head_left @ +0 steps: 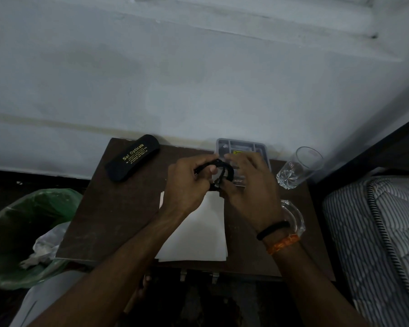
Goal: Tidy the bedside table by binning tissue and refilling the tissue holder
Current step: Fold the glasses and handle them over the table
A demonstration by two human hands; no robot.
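Both hands meet over the middle of the dark wooden bedside table (118, 215). My left hand (187, 185) and my right hand (248, 192) each grip a coiled black cable (224, 167), bent into a loop between them. A stack of white tissue paper (198, 232) lies flat on the table under my forearms. Left of the table stands a bin with a green liner (31, 232), and crumpled white tissue (45, 249) lies inside it. A clear glass holder (295, 220) sits at the table's right side, partly hidden behind my right wrist.
A black spectacle case (132, 158) lies at the back left. A grey compartment tray (242, 147) stands against the wall behind my hands. A drinking glass (300, 167) stands at the back right. A striped mattress (383, 232) borders the table on the right.
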